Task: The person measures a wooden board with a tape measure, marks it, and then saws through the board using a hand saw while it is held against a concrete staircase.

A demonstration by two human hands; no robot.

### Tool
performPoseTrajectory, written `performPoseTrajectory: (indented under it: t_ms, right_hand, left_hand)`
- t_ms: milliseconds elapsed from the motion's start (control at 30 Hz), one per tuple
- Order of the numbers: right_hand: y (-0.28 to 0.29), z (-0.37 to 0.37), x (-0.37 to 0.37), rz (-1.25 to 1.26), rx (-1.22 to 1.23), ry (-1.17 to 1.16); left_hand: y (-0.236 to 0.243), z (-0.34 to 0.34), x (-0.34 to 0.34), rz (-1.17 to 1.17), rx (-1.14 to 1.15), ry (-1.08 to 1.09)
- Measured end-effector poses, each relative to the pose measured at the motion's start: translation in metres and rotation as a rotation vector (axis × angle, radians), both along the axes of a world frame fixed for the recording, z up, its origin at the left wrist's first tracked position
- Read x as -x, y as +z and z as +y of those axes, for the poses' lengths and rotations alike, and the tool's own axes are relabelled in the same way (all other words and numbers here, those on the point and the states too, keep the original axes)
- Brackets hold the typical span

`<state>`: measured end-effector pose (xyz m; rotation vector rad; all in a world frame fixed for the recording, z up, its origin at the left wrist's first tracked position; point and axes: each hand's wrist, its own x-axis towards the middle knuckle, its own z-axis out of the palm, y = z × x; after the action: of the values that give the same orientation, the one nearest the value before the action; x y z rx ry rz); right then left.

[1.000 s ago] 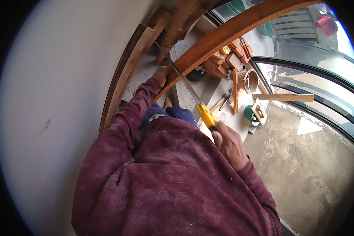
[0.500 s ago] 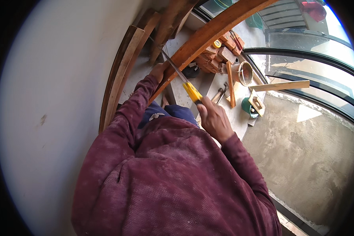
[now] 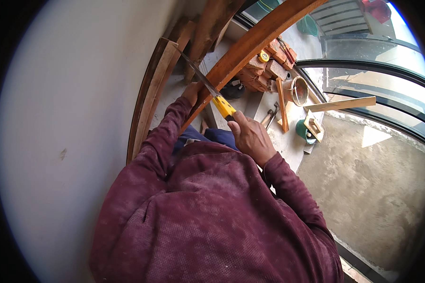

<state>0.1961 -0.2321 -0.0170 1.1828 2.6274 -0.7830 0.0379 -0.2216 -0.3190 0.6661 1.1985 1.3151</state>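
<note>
My right hand (image 3: 250,134) is closed round the yellow and black handle (image 3: 224,106) of a hand saw. The saw's blade (image 3: 196,67) runs up to the left, lying across a long reddish-brown wooden beam (image 3: 250,45) that slants diagonally through the view. My left hand (image 3: 191,92) grips the beam just left of the blade, its fingers partly hidden. Beside it, upright planks (image 3: 153,96) lean at the white wall (image 3: 66,122), and a darker rough timber (image 3: 208,28) stands behind the blade.
Beyond the beam are stacked bricks (image 3: 275,70) with a yellow tape measure (image 3: 263,56), a bucket (image 3: 299,88), a loose board (image 3: 344,104), hammers (image 3: 273,115) and a teal container (image 3: 301,132) under a float (image 3: 314,123). A dark-framed glass panel (image 3: 363,80) borders the concrete floor (image 3: 354,188).
My right hand and the saw have moved forward and to the left, bringing the handle closer to the beam. My left hand remains on the beam.
</note>
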Motion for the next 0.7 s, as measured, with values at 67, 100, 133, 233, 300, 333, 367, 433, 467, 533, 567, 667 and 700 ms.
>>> performPoseTrajectory:
  t_ms: [67,100,133,233,300,333,367,433,467,533,567,667,700]
  right_hand:
    - [0.020,-0.004,-0.007,0.000,0.041,-0.007]
    - [0.038,-0.013,-0.023,-0.006,0.053,-0.028]
    - [0.060,-0.026,-0.030,-0.068,0.089,-0.055]
    - [0.093,-0.053,-0.055,-0.049,0.150,-0.100]
    - [0.076,-0.049,-0.043,-0.015,0.140,-0.094]
    - [0.056,-0.035,-0.026,-0.018,0.132,-0.087]
    - [0.022,-0.021,-0.014,0.001,0.065,-0.075]
    - [-0.010,-0.011,-0.010,0.020,-0.023,-0.043]
    - [-0.015,-0.011,-0.009,0.020,-0.048,-0.021]
    - [-0.016,-0.018,-0.003,-0.017,-0.014,-0.002]
    - [-0.011,-0.021,-0.006,-0.060,0.039,-0.030]
    - [-0.002,-0.022,0.009,0.018,0.026,0.080]
    - [-0.001,-0.018,0.003,-0.050,0.033,0.073]
  left_hand:
    - [-0.005,0.000,0.000,-0.013,0.006,0.009]
    - [0.014,0.003,-0.001,-0.104,0.022,-0.027]
    - [0.022,-0.009,0.009,-0.178,0.066,-0.024]
    - [0.011,-0.024,0.023,0.224,-0.198,0.049]
    - [0.015,-0.028,0.034,0.011,-0.062,-0.020]
    - [0.021,-0.023,0.029,-0.111,-0.009,-0.081]
    - [0.028,-0.015,0.014,-0.202,0.004,0.002]
    - [0.033,-0.008,0.011,-0.227,0.083,-0.075]
    - [0.031,-0.007,0.018,-0.226,0.130,-0.104]
    - [0.008,-0.017,0.021,-0.016,-0.119,0.018]
    - [0.001,-0.020,0.019,-0.161,-0.062,-0.080]
    - [-0.077,-0.045,0.030,-0.228,0.034,0.092]
    - [-0.064,-0.035,0.016,-0.251,0.012,0.071]
